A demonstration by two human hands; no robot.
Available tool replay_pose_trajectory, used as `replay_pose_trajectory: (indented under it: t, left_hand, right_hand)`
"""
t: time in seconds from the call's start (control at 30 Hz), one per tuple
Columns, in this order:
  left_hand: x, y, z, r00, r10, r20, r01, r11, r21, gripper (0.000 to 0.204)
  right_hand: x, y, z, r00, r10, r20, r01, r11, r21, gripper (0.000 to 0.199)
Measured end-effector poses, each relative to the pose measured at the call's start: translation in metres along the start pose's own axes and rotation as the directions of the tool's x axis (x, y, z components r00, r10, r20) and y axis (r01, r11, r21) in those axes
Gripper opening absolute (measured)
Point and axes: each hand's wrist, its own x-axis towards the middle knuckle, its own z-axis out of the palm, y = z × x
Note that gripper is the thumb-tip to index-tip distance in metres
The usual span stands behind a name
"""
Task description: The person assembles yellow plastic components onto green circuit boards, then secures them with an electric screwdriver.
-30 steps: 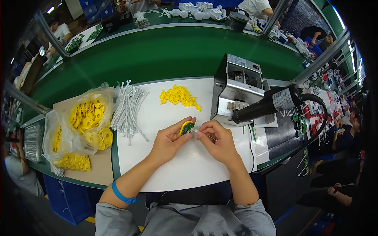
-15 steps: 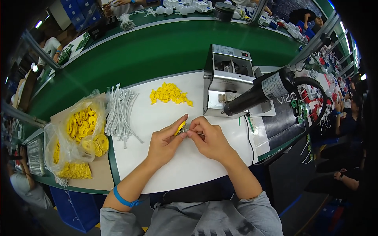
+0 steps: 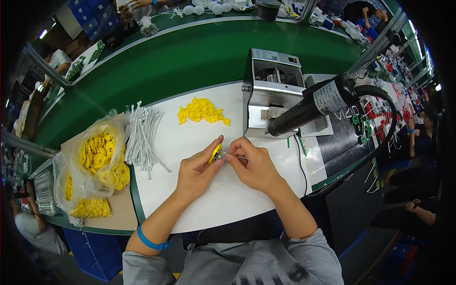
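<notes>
My left hand holds a round yellow plastic disc tilted on edge between thumb and fingers, over the middle of the white work surface. Close against it, my right hand pinches a thin white cable, its end at the inner side of the disc. The fingertips cover most of the spot where cable and disc meet, so I cannot tell if they are joined. Beyond my hands lies a loose pile of small yellow plastic parts. A bundle of white cables is spread to the left.
An open plastic bag of yellow discs and small yellow pieces rest on cardboard at the left. To the right stands a metal bench machine, with a thick black tube slanting in front. A green belt runs behind.
The whole view has shifted slightly. My hands keep the same hold on the disc and the cable, with only a small change in the fingers.
</notes>
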Motion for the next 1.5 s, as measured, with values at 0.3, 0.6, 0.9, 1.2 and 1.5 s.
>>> replay_pose_trajectory:
  t: [0.3,0.6,0.9,1.2,1.5]
  left_hand:
    - [0.002,-0.002,0.0,1.0,0.027,0.005,-0.027,1.0,0.015,0.056]
    - [-0.001,-0.003,-0.006,0.995,0.098,-0.019,-0.097,0.994,0.041,0.057]
    - [0.002,-0.006,-0.008,1.0,0.012,0.004,-0.012,0.996,0.094,0.057]
    - [0.009,-0.01,0.021,0.995,-0.048,0.084,0.073,0.942,-0.329,0.052]
    - [-0.007,0.029,0.1,0.866,-0.175,0.469,0.341,0.892,-0.296,0.037]
  right_hand:
    - [0.002,0.01,0.002,1.0,-0.016,0.0,0.016,1.0,0.025,0.014]
    - [0.001,0.015,0.022,0.975,-0.216,-0.048,0.209,0.97,-0.123,0.018]
    - [0.005,0.023,0.029,0.972,-0.206,-0.11,0.192,0.974,-0.121,0.014]
    - [-0.014,0.026,-0.021,0.995,-0.068,-0.079,0.081,0.979,0.187,0.02]
    - [-0.102,0.025,-0.142,0.972,0.048,0.229,-0.058,0.998,0.04,0.059]
